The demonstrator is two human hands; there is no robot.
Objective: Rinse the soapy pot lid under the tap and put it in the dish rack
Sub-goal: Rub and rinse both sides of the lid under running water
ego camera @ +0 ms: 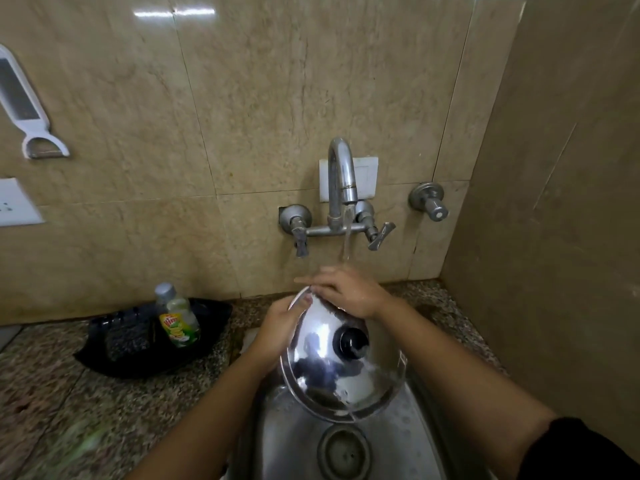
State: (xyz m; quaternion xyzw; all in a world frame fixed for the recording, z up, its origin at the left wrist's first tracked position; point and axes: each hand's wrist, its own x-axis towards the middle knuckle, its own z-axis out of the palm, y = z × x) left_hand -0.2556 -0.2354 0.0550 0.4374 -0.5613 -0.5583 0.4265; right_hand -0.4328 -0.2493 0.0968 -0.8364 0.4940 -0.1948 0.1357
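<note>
Under the running chrome tap (341, 168), the left hand (280, 327) is gripping the rim of the shiny round steel pot lid (332, 379), the right hand (349, 292) pressing fairly straight fingers on its far edge.

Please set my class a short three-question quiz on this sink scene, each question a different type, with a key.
1. True or false: water runs from the tap above the pot lid.
2. The lid's black knob faces: A) up toward the camera; B) straight down; C) away, hidden.
3. Fill in: the green soap bottle stands in a black ____.
Key: 1 true; 2 A; 3 tray.
</note>
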